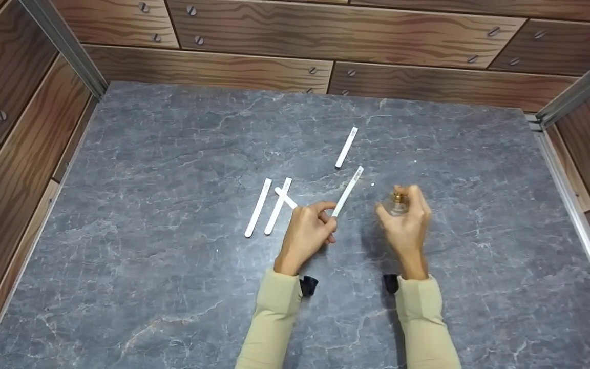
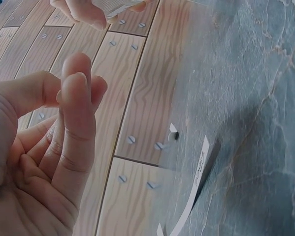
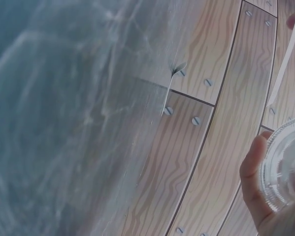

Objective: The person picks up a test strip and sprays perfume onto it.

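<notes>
My left hand (image 1: 308, 230) pinches a white paper test strip (image 1: 349, 189) between thumb and fingers, its printed end pointing up and away. To its right, my right hand (image 1: 407, 220) grips a clear glass perfume bottle (image 1: 398, 207) with a gold spray top. The right wrist view shows the bottle's ribbed round glass (image 3: 273, 172) close up and the held strip (image 3: 285, 59) beyond. Left of the left hand lie two near-parallel strips (image 1: 258, 207), (image 1: 278, 207). Another strip (image 1: 287, 197) slants across the second, partly hidden by the left hand. One more strip (image 1: 346, 147) lies farther back.
Everything lies on a grey marble-patterned tabletop (image 1: 146, 256). Wood-patterned panels (image 1: 254, 74) stand along the back and both sides, with metal rails (image 1: 576, 205) at the edges. Tiny white specks (image 1: 372, 184) dot the surface near the bottle.
</notes>
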`<act>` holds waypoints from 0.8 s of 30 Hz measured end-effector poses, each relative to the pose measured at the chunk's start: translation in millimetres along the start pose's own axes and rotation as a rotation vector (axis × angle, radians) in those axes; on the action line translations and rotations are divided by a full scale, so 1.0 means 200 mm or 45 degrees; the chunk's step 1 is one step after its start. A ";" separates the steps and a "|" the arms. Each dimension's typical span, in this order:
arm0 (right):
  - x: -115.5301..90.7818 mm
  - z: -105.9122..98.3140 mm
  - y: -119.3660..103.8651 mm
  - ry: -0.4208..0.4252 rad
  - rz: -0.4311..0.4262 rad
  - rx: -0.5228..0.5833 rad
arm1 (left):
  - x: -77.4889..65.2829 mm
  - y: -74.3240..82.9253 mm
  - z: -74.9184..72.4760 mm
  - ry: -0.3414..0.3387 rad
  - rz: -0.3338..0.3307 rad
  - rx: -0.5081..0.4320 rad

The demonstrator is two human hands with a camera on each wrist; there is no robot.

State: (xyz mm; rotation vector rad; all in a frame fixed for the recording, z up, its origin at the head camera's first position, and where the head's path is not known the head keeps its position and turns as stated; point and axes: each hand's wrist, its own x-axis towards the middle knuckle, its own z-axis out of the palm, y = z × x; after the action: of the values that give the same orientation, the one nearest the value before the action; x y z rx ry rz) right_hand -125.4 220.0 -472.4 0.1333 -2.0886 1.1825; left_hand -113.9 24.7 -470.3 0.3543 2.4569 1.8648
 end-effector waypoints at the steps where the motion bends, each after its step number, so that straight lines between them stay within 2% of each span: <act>1: 0.00 0.00 0.00 0.000 -0.005 0.009 | 0.00 0.00 0.00 0.004 -0.001 0.000; 9: 0.00 0.00 0.00 0.016 -0.004 0.004 | 0.00 0.00 0.00 0.010 -0.005 -0.008; 24: 0.01 0.00 -0.01 0.075 0.121 0.011 | 0.02 -0.02 -0.02 0.018 -0.026 -0.040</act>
State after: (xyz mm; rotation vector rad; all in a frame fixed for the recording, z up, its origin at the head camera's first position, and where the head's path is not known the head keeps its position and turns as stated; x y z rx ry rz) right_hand -125.3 218.9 -469.4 0.0031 -2.0581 1.2376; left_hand -119.1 21.5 -472.2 0.3151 2.4275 1.9021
